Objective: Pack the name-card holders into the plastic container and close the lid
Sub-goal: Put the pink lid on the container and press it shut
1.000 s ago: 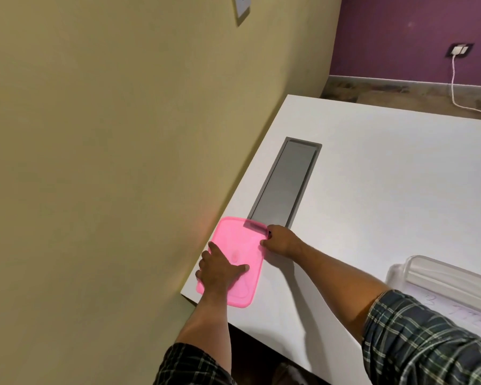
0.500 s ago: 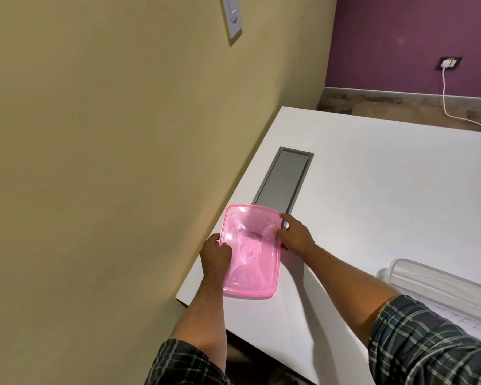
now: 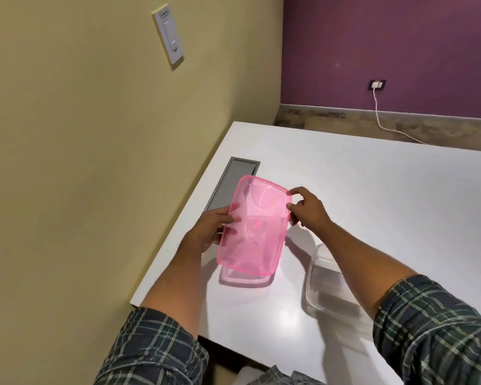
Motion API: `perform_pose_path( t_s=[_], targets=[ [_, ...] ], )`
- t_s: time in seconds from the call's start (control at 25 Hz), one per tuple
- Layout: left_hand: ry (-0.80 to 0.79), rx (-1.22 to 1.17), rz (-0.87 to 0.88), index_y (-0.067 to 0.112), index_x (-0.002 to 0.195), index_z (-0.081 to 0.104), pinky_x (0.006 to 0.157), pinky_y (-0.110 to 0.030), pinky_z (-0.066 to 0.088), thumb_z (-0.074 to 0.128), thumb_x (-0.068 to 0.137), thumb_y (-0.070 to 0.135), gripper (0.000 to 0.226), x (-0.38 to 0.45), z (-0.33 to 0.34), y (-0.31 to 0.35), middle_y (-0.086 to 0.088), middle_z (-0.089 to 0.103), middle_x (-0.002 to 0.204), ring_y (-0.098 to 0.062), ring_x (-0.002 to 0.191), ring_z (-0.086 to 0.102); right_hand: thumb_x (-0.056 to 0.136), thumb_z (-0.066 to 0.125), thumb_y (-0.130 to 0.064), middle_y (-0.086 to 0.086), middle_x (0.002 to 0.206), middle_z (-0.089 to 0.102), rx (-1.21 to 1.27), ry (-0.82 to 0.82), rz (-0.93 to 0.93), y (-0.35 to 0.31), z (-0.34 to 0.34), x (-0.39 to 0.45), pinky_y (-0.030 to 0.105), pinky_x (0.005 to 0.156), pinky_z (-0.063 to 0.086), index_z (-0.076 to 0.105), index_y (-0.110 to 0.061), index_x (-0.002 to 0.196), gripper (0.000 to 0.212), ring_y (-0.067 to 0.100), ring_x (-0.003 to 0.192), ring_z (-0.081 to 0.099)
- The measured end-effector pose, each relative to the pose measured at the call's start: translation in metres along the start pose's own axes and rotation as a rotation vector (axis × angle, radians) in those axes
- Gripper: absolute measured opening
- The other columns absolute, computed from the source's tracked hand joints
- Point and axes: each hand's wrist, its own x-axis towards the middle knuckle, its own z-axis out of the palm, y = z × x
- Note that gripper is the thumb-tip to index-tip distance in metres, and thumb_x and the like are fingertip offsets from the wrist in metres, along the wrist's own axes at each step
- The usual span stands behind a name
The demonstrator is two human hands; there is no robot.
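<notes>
Both hands held the translucent pink rectangular plastic lid (image 3: pixel 252 226) above the white table (image 3: pixel 372 195).

The left hand (image 3: pixel 210 230) gripped its left edge, fingers curled under — the right hand (image 3: pixel 307 209) pinched the far right corner. The clear plastic container (image 3: pixel 321 279) sat on the table just right of the lid, partly hidden by the right forearm — its contents could not be made out.

Office-like room: white desk (image 3: pixel 372 195) with a cable hatch (image 3: pixel 231 182).
</notes>
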Motion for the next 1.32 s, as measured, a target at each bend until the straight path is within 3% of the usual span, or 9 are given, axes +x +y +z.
perform_pose_path(
  t_s=[0.2,0.32,0.44,0.56,0.68,0.8,1.0,1.16,1.32],
  targets=[
    [-0.383,0.24,-0.019,0.026,0.128,0.068,0.074,-0.024,0.043,0.075,0.079,0.024,0.05,-0.009,0.068,0.035,0.001,0.069,0.121,-0.011,0.079,0.051,0.091,0.059,-0.003,0.026,0.074,0.073,0.21,-0.002,0.104,0.029,-0.066,-0.024,0.05,0.071,0.06,0.046,-0.012,0.108,0.023,0.032,0.065,0.071],
    [-0.546,0.375,-0.069,0.03,0.129,0.067,0.09,-0.032,0.042,0.078,0.076,0.028,0.054,-0.008,0.098,0.04,-0.001,0.064,0.126,-0.012,0.083,0.051,0.092,0.067,-0.005,0.036,0.082,0.07,0.306,-0.061,0.082,0.044,-0.103,-0.044,0.05,0.073,0.059,0.045,-0.004,0.108,0.027,0.034,0.067,0.07],
    [-0.646,0.429,-0.101,0.028,0.132,0.065,0.091,-0.032,0.042,0.068,0.08,0.053,0.057,-0.004,0.126,0.041,-0.004,0.063,0.134,-0.014,0.1,0.052,0.095,0.066,-0.005,0.037,0.088,0.07,0.401,-0.081,0.047,0.063,-0.135,-0.066,0.047,0.076,0.06,0.045,0.003,0.105,0.025,0.039,0.078,0.071],
    [-0.444,0.365,-0.184,0.015,0.115,0.076,0.084,-0.032,0.049,0.052,0.079,0.08,0.078,0.006,0.153,0.04,-0.005,0.072,0.116,-0.019,0.095,0.062,0.096,0.065,-0.006,0.035,0.093,0.071,0.463,-0.081,0.032,0.079,-0.154,-0.083,0.041,0.076,0.063,0.046,0.006,0.105,0.024,0.043,0.088,0.072],
    [-0.164,0.69,-0.156,0.011,0.1,0.078,0.082,-0.034,0.054,0.062,0.075,0.077,0.073,0.02,0.173,0.029,-0.007,0.075,0.103,-0.029,0.094,0.07,0.097,0.064,-0.009,0.032,0.099,0.072,0.525,-0.085,0.035,0.095,-0.165,-0.096,0.042,0.085,0.061,0.048,0.004,0.107,0.024,0.041,0.096,0.073],
    [-0.221,0.848,-0.319,0.007,0.11,0.067,0.065,-0.028,0.053,0.069,0.081,0.062,0.062,0.023,0.187,0.015,-0.013,0.07,0.1,-0.026,0.082,0.068,0.097,0.062,-0.004,0.026,0.095,0.074,0.583,-0.06,0.051,0.104,-0.172,-0.108,0.038,0.083,0.061,0.052,0.001,0.107,0.015,0.036,0.09,0.074],
    [-0.236,0.731,-0.37,0.0,0.12,0.06,0.074,-0.04,0.058,0.078,0.08,0.05,0.067,0.028,0.199,-0.007,-0.019,0.065,0.118,-0.03,0.091,0.064,0.091,0.067,0.0,0.015,0.078,0.07,0.304,0.069,0.226,0.113,-0.189,-0.118,0.023,0.05,0.052,0.065,-0.003,0.102,0.012,0.023,0.061,0.065],
    [-0.257,0.755,-0.341,-0.001,0.108,0.061,0.057,-0.033,0.058,0.078,0.083,0.041,0.052,0.026,0.208,-0.015,-0.012,0.06,0.091,-0.022,0.066,0.06,0.092,0.058,0.0,0.022,0.083,0.071,0.225,0.117,0.403,0.137,-0.201,-0.124,0.032,0.058,0.055,0.072,-0.005,0.098,0.016,0.027,0.064,0.067],
    [-0.273,0.776,-0.348,-0.005,0.114,0.06,0.071,-0.044,0.063,0.083,0.08,0.027,0.052,0.026,0.212,-0.021,-0.018,0.062,0.089,-0.029,0.063,0.064,0.095,0.055,-0.01,0.026,0.078,0.068,0.324,0.131,0.497,0.153,-0.202,-0.135,0.038,0.065,0.052,0.069,0.004,0.101,0.021,0.03,0.065,0.065]
  ],
)
